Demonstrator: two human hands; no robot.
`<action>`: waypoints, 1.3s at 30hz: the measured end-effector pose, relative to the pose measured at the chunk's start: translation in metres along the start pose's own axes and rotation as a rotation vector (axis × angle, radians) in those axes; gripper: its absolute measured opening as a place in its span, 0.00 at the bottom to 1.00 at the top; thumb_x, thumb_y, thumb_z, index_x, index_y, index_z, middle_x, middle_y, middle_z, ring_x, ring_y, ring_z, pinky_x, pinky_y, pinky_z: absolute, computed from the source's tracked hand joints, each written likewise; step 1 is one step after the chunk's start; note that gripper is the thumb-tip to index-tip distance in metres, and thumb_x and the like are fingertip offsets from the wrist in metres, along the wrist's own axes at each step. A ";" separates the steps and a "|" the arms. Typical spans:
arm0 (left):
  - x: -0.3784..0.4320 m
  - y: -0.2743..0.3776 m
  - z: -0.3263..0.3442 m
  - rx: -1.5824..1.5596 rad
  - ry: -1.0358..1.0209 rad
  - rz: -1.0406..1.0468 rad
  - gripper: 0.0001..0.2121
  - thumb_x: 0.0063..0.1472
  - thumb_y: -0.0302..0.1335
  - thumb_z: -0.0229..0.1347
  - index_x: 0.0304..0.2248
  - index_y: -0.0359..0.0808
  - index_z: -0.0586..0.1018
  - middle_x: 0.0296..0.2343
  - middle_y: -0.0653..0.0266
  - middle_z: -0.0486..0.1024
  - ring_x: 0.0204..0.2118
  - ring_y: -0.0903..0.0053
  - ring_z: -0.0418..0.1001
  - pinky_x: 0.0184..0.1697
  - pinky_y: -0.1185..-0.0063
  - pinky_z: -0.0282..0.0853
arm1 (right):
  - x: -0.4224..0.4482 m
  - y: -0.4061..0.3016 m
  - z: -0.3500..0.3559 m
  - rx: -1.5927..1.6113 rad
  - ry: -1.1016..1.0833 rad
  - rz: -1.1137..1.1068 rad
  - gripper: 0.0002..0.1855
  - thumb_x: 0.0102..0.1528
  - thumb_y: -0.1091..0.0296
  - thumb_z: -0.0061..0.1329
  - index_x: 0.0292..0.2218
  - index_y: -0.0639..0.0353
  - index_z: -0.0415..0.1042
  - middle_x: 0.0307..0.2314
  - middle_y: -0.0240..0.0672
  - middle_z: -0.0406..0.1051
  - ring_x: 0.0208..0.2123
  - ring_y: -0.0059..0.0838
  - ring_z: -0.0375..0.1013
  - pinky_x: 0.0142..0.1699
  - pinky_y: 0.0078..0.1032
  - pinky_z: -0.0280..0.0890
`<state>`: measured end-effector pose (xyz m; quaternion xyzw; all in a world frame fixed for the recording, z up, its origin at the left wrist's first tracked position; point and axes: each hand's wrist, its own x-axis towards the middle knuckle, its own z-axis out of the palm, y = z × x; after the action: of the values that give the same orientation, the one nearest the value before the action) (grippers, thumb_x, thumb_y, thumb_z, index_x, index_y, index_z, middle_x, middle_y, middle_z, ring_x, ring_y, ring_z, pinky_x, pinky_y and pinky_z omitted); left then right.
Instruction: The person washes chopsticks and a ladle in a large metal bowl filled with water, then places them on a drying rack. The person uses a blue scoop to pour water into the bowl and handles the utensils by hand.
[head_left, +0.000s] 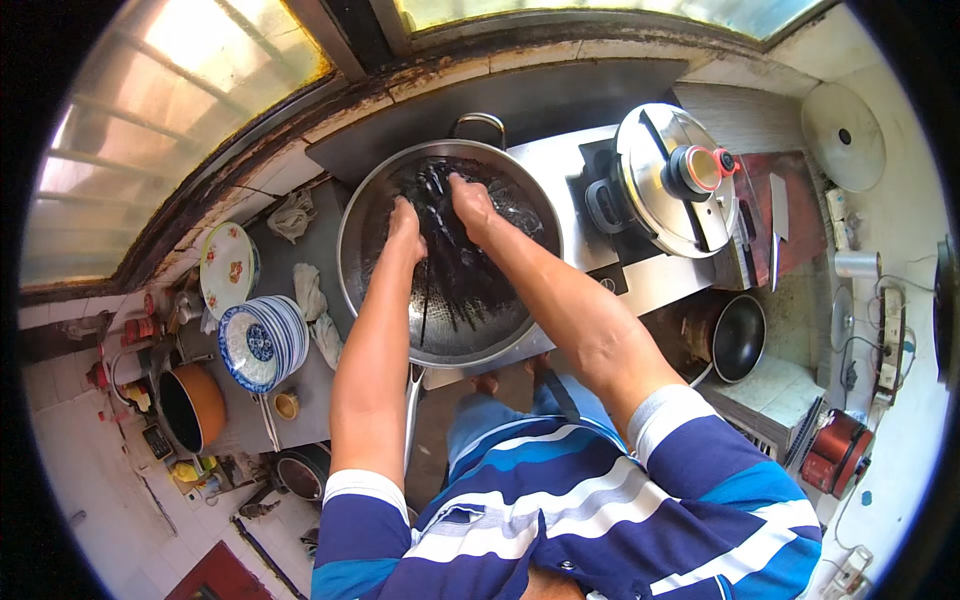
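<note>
A large steel wok (348, 247) with a loop handle and a long handle holds water and dark, limp strands (442, 255) whose kind I cannot tell. My left hand (406, 229) is inside the wok at the strands' left edge, its fingers partly hidden. My right hand (471, 202) grips the upper part of the strands, thumb towards the far rim. The strands fan out below both hands towards the near side of the wok. Whether my left fingers close on them is not clear.
Right of the wok, a pressure cooker (649, 187) stands on the steel stove (667, 276). Beyond it, a cleaver (778, 210) lies on a red board (806, 225). Left are stacked blue-patterned bowls (289, 341), floral plates (225, 262), cloths (309, 292) and an orange pot (204, 409).
</note>
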<state>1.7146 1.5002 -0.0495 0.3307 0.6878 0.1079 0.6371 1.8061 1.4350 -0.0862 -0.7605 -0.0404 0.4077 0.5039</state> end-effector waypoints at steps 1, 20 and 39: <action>0.007 -0.006 0.001 -0.072 -0.021 0.039 0.25 0.64 0.49 0.37 0.48 0.37 0.69 0.33 0.59 0.71 0.26 0.70 0.69 0.29 0.65 0.66 | -0.013 -0.011 -0.001 -0.129 0.005 -0.013 0.34 0.56 0.45 0.38 0.42 0.75 0.70 0.42 0.58 0.70 0.48 0.50 0.68 0.51 0.36 0.59; -0.025 -0.031 -0.001 -0.725 -0.776 0.440 0.33 0.64 0.54 0.33 0.55 0.32 0.61 0.53 0.59 0.63 0.56 0.67 0.60 0.59 0.72 0.54 | -0.086 -0.043 0.009 -0.056 -0.106 -0.613 0.37 0.62 0.42 0.21 0.61 0.63 0.48 0.60 0.48 0.46 0.64 0.44 0.42 0.65 0.31 0.37; -0.087 -0.014 -0.010 -0.545 -0.555 0.462 0.29 0.65 0.52 0.37 0.49 0.32 0.70 0.46 0.61 0.69 0.49 0.70 0.65 0.55 0.77 0.57 | -0.101 -0.031 0.001 0.244 -0.240 -0.485 0.35 0.63 0.43 0.24 0.59 0.62 0.54 0.55 0.43 0.58 0.57 0.33 0.57 0.60 0.26 0.49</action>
<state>1.6980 1.4406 0.0139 0.3121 0.3454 0.3320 0.8204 1.7494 1.4031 -0.0035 -0.6088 -0.2309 0.3641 0.6659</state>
